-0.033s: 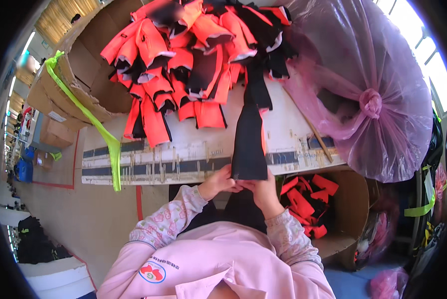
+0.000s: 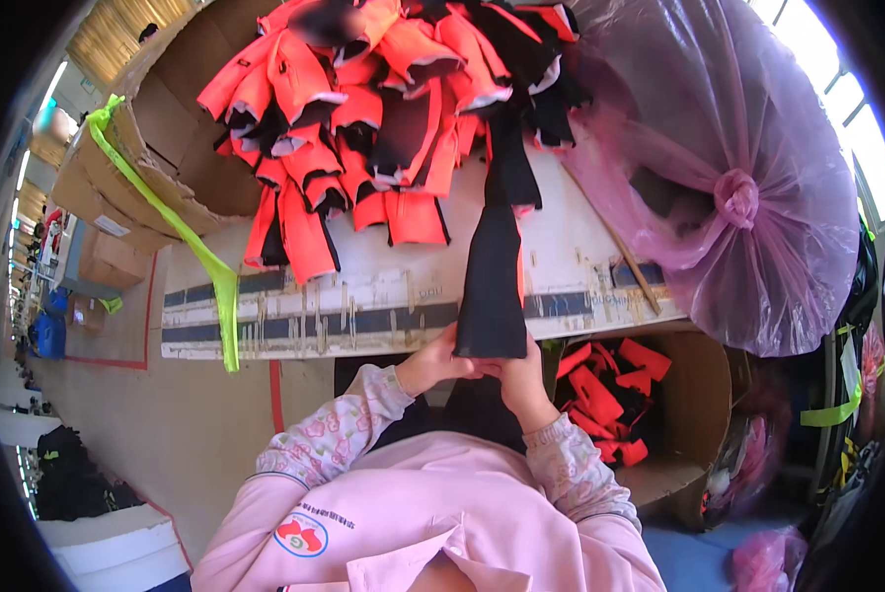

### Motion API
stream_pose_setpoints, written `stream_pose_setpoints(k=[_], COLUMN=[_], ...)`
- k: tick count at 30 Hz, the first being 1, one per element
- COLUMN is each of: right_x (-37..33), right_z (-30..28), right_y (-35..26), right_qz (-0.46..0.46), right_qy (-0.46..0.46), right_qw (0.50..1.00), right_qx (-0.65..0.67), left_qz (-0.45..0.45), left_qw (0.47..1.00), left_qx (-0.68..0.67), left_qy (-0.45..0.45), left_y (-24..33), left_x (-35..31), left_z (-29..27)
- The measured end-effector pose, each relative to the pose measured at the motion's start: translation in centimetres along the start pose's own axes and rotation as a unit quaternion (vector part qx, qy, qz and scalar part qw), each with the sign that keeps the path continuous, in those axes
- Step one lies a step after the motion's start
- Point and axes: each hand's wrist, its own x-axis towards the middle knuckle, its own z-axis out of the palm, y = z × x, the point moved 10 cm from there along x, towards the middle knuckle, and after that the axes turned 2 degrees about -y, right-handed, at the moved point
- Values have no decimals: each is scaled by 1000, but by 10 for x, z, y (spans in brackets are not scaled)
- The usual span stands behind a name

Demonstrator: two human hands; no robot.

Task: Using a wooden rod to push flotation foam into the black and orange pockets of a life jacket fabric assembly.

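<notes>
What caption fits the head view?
Both hands, left hand and right hand, hold a black fabric piece at a worktable piled with orange-and-black pieces.

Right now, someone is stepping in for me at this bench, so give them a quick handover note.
Left hand and right hand: both pinch the near end of a long black fabric piece at the table edge.
Pile of orange-and-black pieces lies across the far side of the table.
Cardboard box low on the right holds more orange pieces.
Tied pink plastic bag sits to the right.
The pile looks unhandled.
</notes>
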Motion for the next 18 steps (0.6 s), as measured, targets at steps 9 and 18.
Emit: stream_pose_setpoints(k=[9,18], right_x=[3,-26], right_z=[-4,27], right_y=[-11,-64], right_qz=[-30,-227], right_qy=[-22,19], right_qw=[967,848], right_qx=[-251,-479], left_qz=[43,136], left_qw=[972,864], left_qx=[11,339], left_qy=[232,348], left_y=[-2,23], left_x=[-15,-42], left_z=[-33,-66])
